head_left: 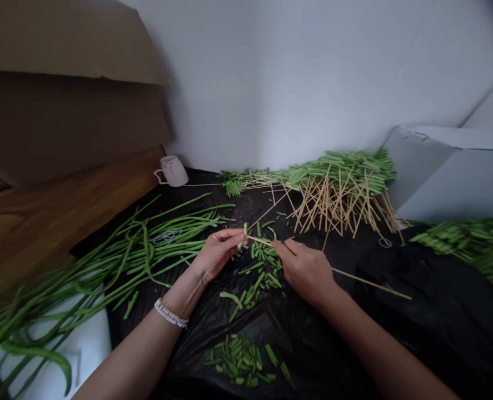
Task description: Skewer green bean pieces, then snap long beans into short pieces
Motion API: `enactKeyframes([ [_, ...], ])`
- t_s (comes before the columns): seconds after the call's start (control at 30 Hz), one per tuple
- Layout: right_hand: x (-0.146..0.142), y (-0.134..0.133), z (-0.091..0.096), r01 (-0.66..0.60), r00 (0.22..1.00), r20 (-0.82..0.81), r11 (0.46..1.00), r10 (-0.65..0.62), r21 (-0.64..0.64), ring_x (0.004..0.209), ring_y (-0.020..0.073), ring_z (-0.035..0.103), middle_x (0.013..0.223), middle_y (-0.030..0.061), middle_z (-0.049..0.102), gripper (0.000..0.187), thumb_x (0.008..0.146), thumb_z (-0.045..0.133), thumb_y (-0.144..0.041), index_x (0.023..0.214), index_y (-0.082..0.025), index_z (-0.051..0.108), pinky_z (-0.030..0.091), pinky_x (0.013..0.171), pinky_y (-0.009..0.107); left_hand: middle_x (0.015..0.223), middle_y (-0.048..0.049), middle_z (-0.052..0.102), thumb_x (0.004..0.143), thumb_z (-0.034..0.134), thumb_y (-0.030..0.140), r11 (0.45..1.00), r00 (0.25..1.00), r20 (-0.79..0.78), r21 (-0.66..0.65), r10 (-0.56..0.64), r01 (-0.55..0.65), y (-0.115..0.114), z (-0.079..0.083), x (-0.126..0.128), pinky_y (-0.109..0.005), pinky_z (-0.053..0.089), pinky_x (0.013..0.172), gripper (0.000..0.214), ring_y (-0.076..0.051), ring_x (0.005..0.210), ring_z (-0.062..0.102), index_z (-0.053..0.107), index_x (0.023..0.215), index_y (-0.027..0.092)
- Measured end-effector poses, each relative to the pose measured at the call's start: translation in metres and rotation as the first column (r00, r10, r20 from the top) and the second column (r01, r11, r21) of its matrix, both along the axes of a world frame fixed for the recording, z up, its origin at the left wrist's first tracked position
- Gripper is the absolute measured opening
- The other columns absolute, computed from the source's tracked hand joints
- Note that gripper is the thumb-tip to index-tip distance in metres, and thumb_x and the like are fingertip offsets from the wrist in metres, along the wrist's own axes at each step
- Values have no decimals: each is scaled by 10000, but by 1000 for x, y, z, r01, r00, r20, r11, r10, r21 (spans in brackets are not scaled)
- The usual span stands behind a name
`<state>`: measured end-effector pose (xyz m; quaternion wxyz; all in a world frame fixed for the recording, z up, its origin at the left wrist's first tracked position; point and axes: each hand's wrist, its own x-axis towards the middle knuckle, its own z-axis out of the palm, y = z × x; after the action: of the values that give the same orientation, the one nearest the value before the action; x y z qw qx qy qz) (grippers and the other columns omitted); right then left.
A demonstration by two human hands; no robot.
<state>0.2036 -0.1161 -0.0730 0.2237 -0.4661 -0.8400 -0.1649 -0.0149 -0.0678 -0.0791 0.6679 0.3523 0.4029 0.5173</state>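
Skewer (371, 283) in the right hand's (308, 272) grip, I see, its tip meeting a bean piece (245, 229) pinched by the left hand (218, 251), mid-frame; cut pieces (237, 360) lie bottom centre, long beans (113, 261) left, loaded skewers (342, 166) upper right.

You can read no text, label, brand, number or sign here. The closest you have to print is the reddish marking (170, 159) on the pale mug (175, 174), too small and blurred for you to tell lettering from decoration.
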Motion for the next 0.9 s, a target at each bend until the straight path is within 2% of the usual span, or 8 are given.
enactKeyframes([
  [0.17,-4,-2,4,35,999,-20,981,-39,-191,709,148,607,863,38,677,289,892,457,-86,1069,-180,666,352,594,263,752,-52,744,553,908,213,1000,1000,16,-14,-22,22,-1,1,1,-211,509,675,307,-110,684,662,764,805,114],
  [0.27,-5,-2,5,39,999,-19,966,-45,-256,730,155,620,889,36,687,273,905,440,-83,1028,-183,662,356,606,264,760,-57,743,566,903,214,999,999,15,-14,-38,38,-1,1,2,-208,508,675,303,-109,686,660,765,815,110],
  [0.37,-5,-2,4,18,999,-38,971,-28,-239,745,165,622,883,34,687,273,887,453,-71,1021,-182,662,367,629,264,766,-59,741,571,901,213,998,998,24,-25,-60,60,-2,0,3,-201,511,669,305,-104,682,656,764,822,106],
  [0.53,-4,0,-1,-40,994,-111,990,25,-137,747,166,607,837,42,679,265,872,447,-59,977,-169,663,376,651,256,768,-45,724,575,902,215,995,995,60,-42,-84,86,-2,0,4,-181,518,650,309,-88,674,638,757,828,112],
  [0.67,-5,0,-3,-27,992,-121,997,18,-74,686,163,587,779,40,660,254,864,438,-65,947,-166,656,360,616,266,735,-22,680,633,873,233,995,993,66,-14,-101,102,-4,1,7,-156,497,619,239,-64,653,595,745,796,113],
  [0.9,-8,-3,-3,39,998,-43,993,-44,-114,664,166,599,793,34,663,253,856,455,-51,973,-167,647,338,582,286,749,-24,668,653,859,279,994,994,12,15,-113,113,-5,-3,9,-174,479,657,226,-72,690,577,757,778,121],
])
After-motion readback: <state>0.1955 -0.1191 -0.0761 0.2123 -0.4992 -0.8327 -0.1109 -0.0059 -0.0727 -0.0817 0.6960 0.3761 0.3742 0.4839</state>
